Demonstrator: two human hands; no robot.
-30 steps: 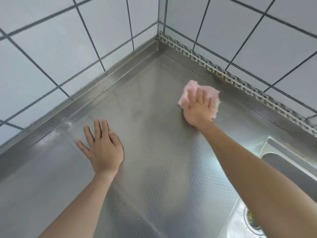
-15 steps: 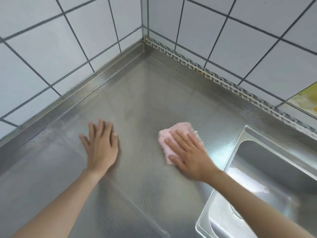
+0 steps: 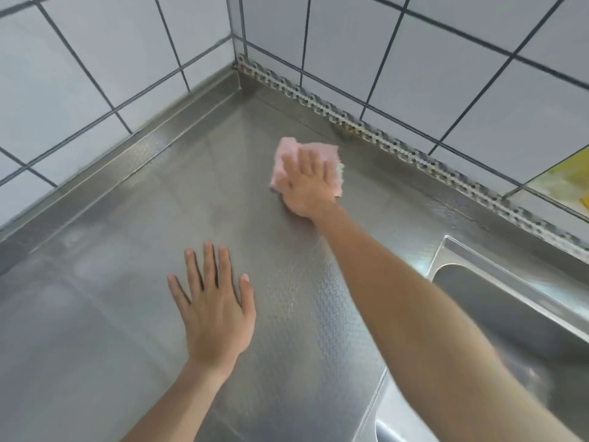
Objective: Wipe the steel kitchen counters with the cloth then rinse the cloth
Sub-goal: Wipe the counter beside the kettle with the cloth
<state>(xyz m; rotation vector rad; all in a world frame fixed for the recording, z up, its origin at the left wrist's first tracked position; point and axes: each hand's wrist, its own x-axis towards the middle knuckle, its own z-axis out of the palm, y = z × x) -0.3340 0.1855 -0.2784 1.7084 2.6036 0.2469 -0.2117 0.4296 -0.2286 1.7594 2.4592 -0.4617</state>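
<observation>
Beside the sink (image 3: 510, 314), toward the tiled corner: pink cloth (image 3: 288, 154) flat on the steel table (image 3: 134, 224), pinned under the right hand (image 3: 307, 183), fingers spread straight over it, not curled round. Left hand (image 3: 213, 317) nearer than the cloth, farther from the sink, palm down, fingers apart, bracing on bare steel. To wipe well: keep even pressure through the whole palm, overlap strokes, run the cloth's edge along the perforated strip (image 3: 366, 130) behind the sink where grime likely collects, then draw toward the sink for rinsing.
</observation>
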